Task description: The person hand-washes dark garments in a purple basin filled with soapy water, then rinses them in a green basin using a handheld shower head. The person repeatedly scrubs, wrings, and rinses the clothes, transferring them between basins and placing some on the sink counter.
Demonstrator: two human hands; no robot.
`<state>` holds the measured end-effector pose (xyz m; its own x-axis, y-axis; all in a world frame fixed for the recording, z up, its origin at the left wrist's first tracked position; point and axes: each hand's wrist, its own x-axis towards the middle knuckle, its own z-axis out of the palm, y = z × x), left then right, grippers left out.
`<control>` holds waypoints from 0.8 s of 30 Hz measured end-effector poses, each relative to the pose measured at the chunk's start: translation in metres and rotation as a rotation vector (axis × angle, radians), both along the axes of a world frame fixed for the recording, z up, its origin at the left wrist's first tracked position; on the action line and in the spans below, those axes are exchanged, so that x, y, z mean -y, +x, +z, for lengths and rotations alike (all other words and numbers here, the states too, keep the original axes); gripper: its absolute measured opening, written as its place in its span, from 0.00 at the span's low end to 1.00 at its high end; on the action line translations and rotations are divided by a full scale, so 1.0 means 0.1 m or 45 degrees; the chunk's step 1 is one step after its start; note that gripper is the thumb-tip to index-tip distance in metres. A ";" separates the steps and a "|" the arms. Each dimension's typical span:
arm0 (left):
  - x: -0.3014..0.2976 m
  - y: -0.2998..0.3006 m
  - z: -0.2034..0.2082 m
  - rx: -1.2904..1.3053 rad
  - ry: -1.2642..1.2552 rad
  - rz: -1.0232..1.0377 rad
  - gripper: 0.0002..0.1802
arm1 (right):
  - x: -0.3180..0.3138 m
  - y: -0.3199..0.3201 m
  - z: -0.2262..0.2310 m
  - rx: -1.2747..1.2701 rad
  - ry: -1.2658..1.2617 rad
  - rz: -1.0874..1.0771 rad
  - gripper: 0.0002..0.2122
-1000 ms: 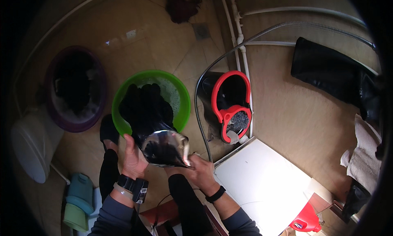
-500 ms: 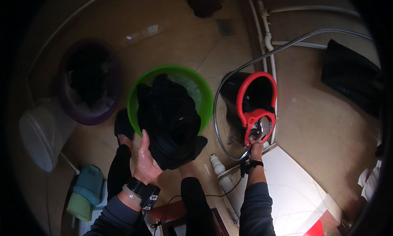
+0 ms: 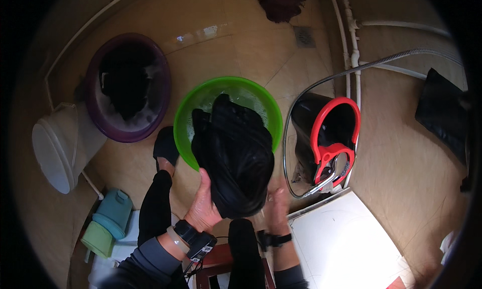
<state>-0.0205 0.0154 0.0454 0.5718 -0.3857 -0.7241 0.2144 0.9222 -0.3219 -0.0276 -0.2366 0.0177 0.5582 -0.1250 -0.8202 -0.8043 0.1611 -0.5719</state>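
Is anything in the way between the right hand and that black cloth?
Nothing visible. The right hand, blurred, is close beside the black cloth; the left hand holds it over the near rim of the green basin.

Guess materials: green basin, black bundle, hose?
Green basin: likely plastic, semi-gloss; smooth, rounded rim.
Black bundle: probably wet fabric, soft sheen and loose folds; leather-like material possible.
Hose: ribbed, shiny grey, seemingly metal; metallic-look plastic possible.
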 end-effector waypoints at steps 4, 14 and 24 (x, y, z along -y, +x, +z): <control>0.03 -0.03 0.18 -0.172 -0.020 -0.404 0.51 | -0.50 0.14 0.06 -0.220 0.661 -0.277 0.54; 0.15 0.13 0.26 0.088 0.541 -1.072 0.21 | -0.61 0.99 0.78 0.256 0.144 0.440 0.56; 0.43 0.01 -0.32 0.345 0.839 -1.739 0.30 | -0.70 0.73 0.34 0.451 -0.530 0.786 0.29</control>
<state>-0.0194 -0.0273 0.0135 0.1988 -0.3716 -0.9069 0.9695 -0.0610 0.2375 0.0456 -0.1663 0.0518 0.8431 0.0339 -0.5367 -0.4394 -0.5320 -0.7238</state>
